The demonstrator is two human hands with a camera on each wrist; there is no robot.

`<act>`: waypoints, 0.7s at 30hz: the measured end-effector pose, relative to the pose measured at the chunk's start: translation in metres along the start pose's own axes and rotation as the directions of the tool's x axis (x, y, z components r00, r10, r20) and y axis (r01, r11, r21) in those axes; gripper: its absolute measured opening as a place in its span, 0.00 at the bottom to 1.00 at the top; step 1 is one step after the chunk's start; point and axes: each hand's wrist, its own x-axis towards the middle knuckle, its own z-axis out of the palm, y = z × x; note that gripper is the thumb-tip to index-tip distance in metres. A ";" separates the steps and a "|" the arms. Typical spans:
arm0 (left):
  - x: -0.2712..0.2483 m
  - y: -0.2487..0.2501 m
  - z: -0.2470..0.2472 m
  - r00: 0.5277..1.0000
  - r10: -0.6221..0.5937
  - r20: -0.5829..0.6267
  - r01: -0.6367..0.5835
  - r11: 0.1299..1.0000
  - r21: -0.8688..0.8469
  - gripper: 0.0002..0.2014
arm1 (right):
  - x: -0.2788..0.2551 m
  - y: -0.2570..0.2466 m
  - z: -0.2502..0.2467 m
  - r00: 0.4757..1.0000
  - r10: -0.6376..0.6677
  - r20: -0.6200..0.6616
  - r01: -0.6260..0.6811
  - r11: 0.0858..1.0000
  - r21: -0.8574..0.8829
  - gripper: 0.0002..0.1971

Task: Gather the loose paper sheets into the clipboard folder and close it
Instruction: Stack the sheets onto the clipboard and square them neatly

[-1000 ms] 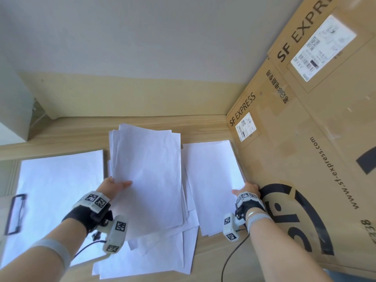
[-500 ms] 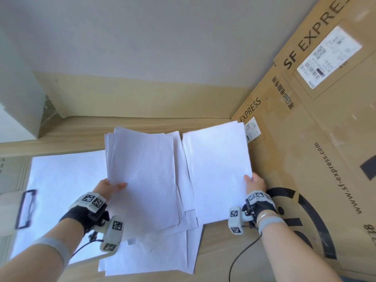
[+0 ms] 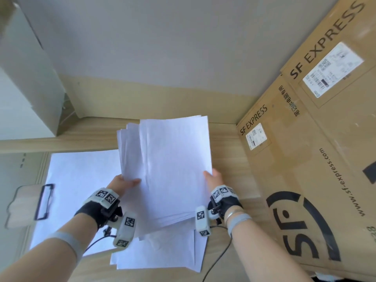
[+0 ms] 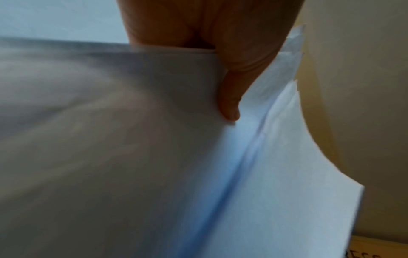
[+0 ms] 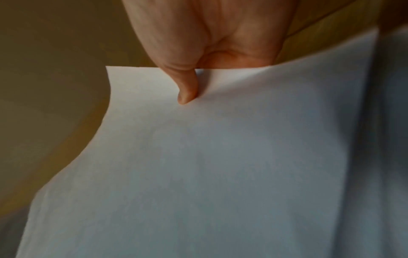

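Both hands hold white paper sheets raised over the wooden desk. My left hand (image 3: 124,183) pinches the left edge of a fanned stack of sheets (image 3: 132,151), thumb on top (image 4: 229,104). My right hand (image 3: 211,177) pinches a single sheet (image 3: 175,159) at its right edge, thumb on top (image 5: 186,94), and this sheet lies over the left hand's stack. More loose sheets (image 3: 158,253) lie flat on the desk below. The clipboard folder (image 3: 22,202) lies open at the left, its black clip (image 3: 43,201) at its near left end and white paper (image 3: 81,176) on it.
A large cardboard box (image 3: 305,159) printed SF EXPRESS stands against the desk's right side, close to my right wrist. A grey box (image 3: 28,78) stands at the back left. The wall runs behind the desk (image 3: 225,151). A cable trails from the right wrist.
My right hand lifted its sheet off the desk and carried it left, over the stack that my left hand holds. The two hands are now close together.
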 end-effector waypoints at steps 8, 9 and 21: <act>0.006 -0.012 -0.021 0.999 0.000 0.051 -0.001 1.000 0.021 0.16 | -0.028 -0.003 0.049 0.977 -0.008 0.213 0.006 1.000 0.010 0.22; 0.007 -0.012 -0.023 0.998 0.005 0.058 -0.005 1.000 0.002 0.23 | -0.031 -0.003 0.051 0.973 -0.021 0.232 0.019 1.000 0.011 0.24; 0.001 -0.021 -0.028 0.984 0.165 -0.061 -0.117 0.873 0.473 0.18 | -0.041 -0.009 0.070 0.920 -0.078 0.384 0.150 0.975 -0.162 0.17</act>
